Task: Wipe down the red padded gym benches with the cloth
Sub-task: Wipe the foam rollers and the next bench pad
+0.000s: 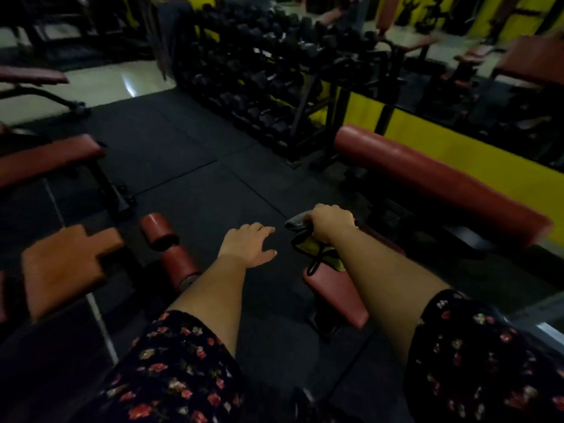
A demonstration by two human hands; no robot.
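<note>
Dark rubber floor mats (189,166) fill a dim gym, with a rack of black dumbbells (259,87) at the back. Near the front, the right hand (331,222) grips a yellow and grey cloth (305,239) on a small red padded bench (332,294). Beside it, the left hand (247,244) hangs loose over the floor, fingers spread, holding nothing. More red benches (427,178) stand on both sides.
</note>
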